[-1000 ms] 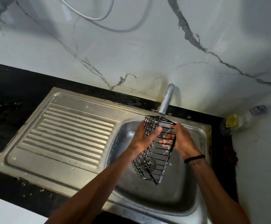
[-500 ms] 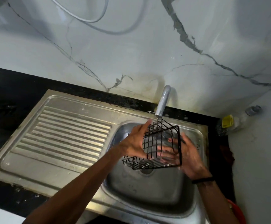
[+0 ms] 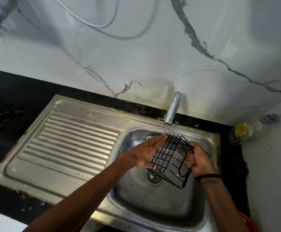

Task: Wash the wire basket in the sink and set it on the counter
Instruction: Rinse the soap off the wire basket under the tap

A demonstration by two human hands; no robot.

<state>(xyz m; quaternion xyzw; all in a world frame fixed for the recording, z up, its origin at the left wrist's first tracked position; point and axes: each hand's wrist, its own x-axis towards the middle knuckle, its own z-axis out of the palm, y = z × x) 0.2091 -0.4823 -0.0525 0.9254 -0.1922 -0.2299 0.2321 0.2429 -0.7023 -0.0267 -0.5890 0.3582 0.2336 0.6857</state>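
R hand (image 3: 199, 160) grips wire basket (image 3: 169, 158) over sink (image 3: 153, 206) under tap (image 3: 172, 108); L hand (image 3: 144, 152) lies flat on it, fingers straight.

hands (image 3: 146, 153) 2 — wire basket (image 3: 170, 156) 1 — sink (image 3: 153, 206) 1 — tap (image 3: 172, 108) 1 — bottle (image 3: 253, 128) 1

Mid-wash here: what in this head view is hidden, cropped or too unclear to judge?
- Right hand fingers: behind the black wire basket.
- Steel sink drain: partly covered by the basket.
- Orange object: cut by the bottom edge.
- Clear bottle with yellow label: text too small.
- Left hand palm: faces away.
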